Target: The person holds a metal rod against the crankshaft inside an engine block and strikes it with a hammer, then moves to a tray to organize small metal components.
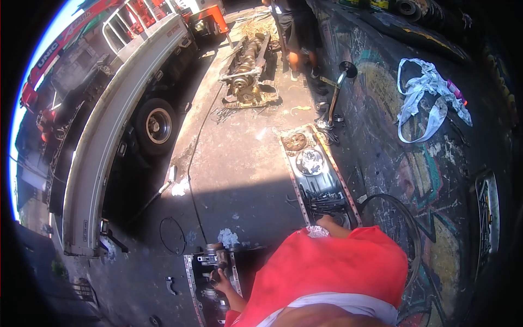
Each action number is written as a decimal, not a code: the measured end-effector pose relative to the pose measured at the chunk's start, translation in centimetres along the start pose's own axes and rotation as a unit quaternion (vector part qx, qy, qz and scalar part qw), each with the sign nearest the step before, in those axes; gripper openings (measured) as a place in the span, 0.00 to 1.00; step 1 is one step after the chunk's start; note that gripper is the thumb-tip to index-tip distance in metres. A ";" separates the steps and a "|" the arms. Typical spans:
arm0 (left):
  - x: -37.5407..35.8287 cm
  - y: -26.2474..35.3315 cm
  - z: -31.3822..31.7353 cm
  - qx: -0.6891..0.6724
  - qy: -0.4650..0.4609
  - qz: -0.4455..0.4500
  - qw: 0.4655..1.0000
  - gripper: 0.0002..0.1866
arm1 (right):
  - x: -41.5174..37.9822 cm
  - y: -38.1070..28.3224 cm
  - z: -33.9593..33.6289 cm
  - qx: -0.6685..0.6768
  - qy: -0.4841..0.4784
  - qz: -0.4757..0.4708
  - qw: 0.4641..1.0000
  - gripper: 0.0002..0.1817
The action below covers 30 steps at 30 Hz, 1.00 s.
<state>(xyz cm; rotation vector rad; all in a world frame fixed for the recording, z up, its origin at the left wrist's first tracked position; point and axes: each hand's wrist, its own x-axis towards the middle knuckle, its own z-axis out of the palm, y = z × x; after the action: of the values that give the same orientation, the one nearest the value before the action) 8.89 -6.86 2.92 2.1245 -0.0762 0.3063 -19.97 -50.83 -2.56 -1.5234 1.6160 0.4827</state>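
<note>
At the lower left, my left hand (220,280) is closed around a dark, stubby part (221,260), whose exact kind I cannot make out. It is over an engine block (190,272) lying on the ground, its machined edge lined with holes. My right hand (326,222) reaches down into the near end of a long metal oil pan (292,173); its fingers are too hidden to read. Dark bolts and rods (326,203) lie in the pan beside that hand. Farther up the pan sit a shiny round cover (310,162) and a brownish gear (295,141).
A crankshaft assembly (243,82) lies on the sunlit ground ahead, with a person (294,32) standing beside it. A truck with a wheel (157,126) is on the left. Pale cloth straps (427,98) lie on the painted surface at right. A long-handled tool (163,188) rests on the ground.
</note>
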 end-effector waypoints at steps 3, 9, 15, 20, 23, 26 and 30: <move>0.0 -0.2 0.1 -0.011 0.004 0.003 1.000 0.19 | 0.5 0.2 0.3 0.006 0.002 0.001 1.000 0.25; -0.3 0.3 0.0 0.000 -0.023 -0.014 1.000 0.18 | -0.6 -0.2 -0.4 0.016 -0.002 -0.003 1.000 0.25; -0.3 0.0 0.1 -0.015 -0.015 -0.017 1.000 0.18 | -1.0 -0.2 -0.5 0.007 0.017 -0.010 1.000 0.27; -0.3 0.0 0.1 -0.009 -0.008 -0.009 1.000 0.18 | -0.9 -0.1 -0.3 -0.002 0.013 -0.018 1.000 0.28; -0.2 -0.2 -0.1 0.005 -0.027 -0.002 1.000 0.18 | -1.3 -0.3 -0.4 -0.005 0.024 -0.028 0.999 0.27; 0.0 0.1 0.2 0.023 -0.019 -0.013 0.999 0.19 | -1.4 -0.5 -0.8 -0.016 0.013 -0.028 0.999 0.26; 0.0 2.5 -0.2 0.038 0.013 -0.014 0.999 0.19 | 4.8 2.2 2.6 -0.051 0.003 -0.079 0.996 0.24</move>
<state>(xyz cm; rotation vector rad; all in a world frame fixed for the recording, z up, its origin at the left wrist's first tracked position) 8.43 -8.06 5.13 2.1942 -0.0206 0.3256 -20.81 -51.49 -8.35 -1.7162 1.4792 0.4798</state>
